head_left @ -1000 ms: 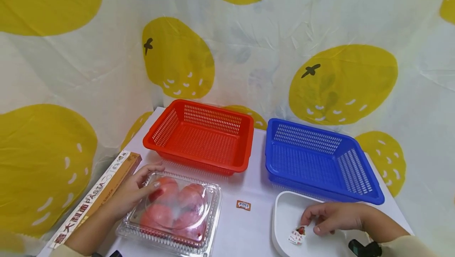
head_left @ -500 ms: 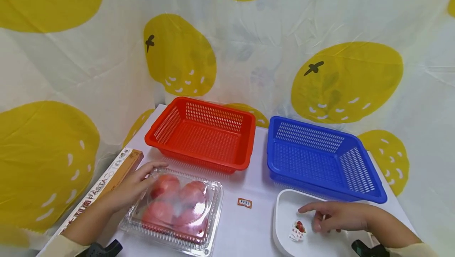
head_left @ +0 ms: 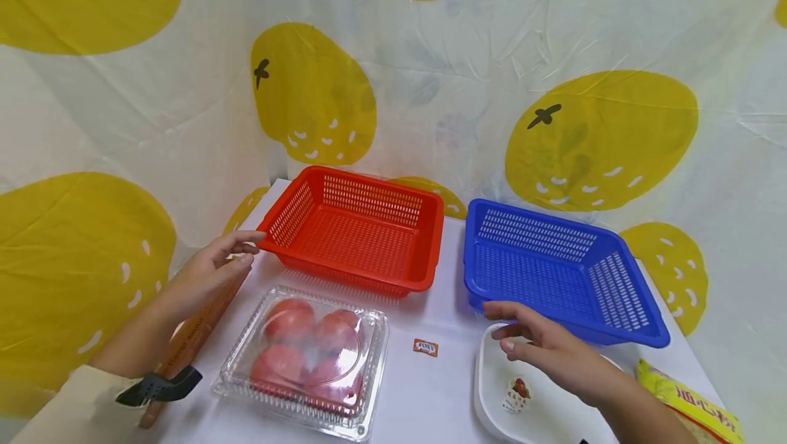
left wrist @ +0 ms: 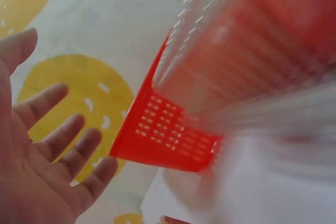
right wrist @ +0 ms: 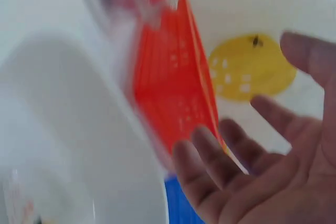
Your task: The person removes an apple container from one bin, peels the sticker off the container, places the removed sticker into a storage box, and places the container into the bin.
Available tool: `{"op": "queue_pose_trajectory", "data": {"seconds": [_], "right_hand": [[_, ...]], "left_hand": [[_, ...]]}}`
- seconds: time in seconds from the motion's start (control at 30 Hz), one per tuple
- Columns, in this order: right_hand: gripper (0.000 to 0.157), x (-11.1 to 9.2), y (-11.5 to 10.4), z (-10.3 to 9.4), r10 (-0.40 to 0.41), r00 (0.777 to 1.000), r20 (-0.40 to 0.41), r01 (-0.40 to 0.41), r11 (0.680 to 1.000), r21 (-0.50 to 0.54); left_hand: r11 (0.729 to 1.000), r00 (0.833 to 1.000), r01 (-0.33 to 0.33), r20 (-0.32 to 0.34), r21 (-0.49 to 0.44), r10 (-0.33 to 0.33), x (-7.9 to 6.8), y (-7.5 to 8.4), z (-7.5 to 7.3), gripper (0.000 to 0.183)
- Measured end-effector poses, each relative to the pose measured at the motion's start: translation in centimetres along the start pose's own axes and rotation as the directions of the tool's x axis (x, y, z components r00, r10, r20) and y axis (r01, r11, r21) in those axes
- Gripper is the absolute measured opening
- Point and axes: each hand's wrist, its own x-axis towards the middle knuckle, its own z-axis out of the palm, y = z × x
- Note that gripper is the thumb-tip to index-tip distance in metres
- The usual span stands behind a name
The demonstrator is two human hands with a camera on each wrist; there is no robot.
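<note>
My left hand is raised near the front left corner of the red basket, its fingers loosely extended and holding nothing. In the left wrist view the palm and spread fingers show nothing between them. Below and to its right lies a clear plastic clamshell box with several round red fruits inside. My right hand hovers over the white tub, fingers apart and relaxed, near the front edge of the blue basket. On the tub's floor sits a small item with a strawberry picture.
A long pasta box lies at the left edge, partly behind the left forearm. A small orange packet rests on the white table between the clamshell and the tub. A yellow packet is at the right edge. A fruit-patterned curtain hangs behind.
My left hand has left the clamshell box and risen up and left toward the red basket. My right hand has lifted from inside the tub, and the yellow packet now shows at right.
</note>
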Motion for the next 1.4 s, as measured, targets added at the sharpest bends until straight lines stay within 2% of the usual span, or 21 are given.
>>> {"op": "queue_pose_trajectory", "data": {"seconds": [0.07,0.17,0.3,0.43,0.57,0.7,0.9,0.93,1.07,1.17,1.4], "right_hand": [[0.051,0.6,-0.4,1.2,-0.014,0.999,-0.048,0.016,0.999,0.033],[0.052,1.6,-0.9,3.2,0.012,0.993,-0.119,0.000,0.995,0.097],[0.054,2.8,-1.3,6.4,0.024,0.977,-0.212,0.025,0.974,0.224],[0.054,4.0,-1.4,9.6,0.015,0.962,-0.273,0.075,0.946,0.315],[0.054,5.2,-1.2,12.3,0.026,0.956,-0.291,0.087,0.924,0.372],[0.056,6.6,-1.1,14.4,0.040,0.948,-0.316,0.103,0.901,0.422],[0.060,8.8,0.0,17.1,0.066,0.930,-0.362,0.120,0.875,0.469],[0.061,9.1,0.3,17.5,0.063,0.928,-0.367,0.126,0.874,0.469],[0.064,10.3,1.2,18.6,0.050,0.930,-0.364,0.128,0.884,0.450],[0.066,10.9,1.5,18.9,0.043,0.941,-0.337,0.118,0.889,0.443],[0.076,11.4,1.9,19.8,-0.005,0.965,-0.262,0.114,0.910,0.400]], "left_hand": [[1.000,0.999,0.017,-0.032,-0.017,-0.018,0.6,-0.1,-0.4,0.047],[0.996,0.996,0.063,-0.060,-0.058,-0.066,1.5,-0.5,-0.8,0.051],[0.985,0.988,0.140,-0.053,-0.099,-0.146,2.6,-1.7,-1.0,0.055],[0.965,0.981,0.180,-0.032,-0.189,-0.189,3.7,-3.1,-0.6,0.059],[0.939,0.979,0.185,-0.029,-0.291,-0.202,4.4,-4.1,-0.1,0.063],[0.928,0.978,0.173,-0.052,-0.331,-0.201,4.9,-4.9,0.3,0.062],[0.851,0.988,0.111,-0.032,-0.514,-0.149,5.7,-6.3,1.5,0.049],[0.845,0.990,0.105,-0.030,-0.525,-0.141,5.8,-6.5,1.7,0.047],[0.878,0.990,0.101,-0.036,-0.467,-0.133,6.2,-6.9,1.9,0.048],[0.898,0.991,0.110,-0.023,-0.425,-0.132,6.3,-7.0,1.8,0.052],[0.909,0.989,0.131,-0.006,-0.397,-0.145,6.1,-7.2,1.8,0.055]]}}
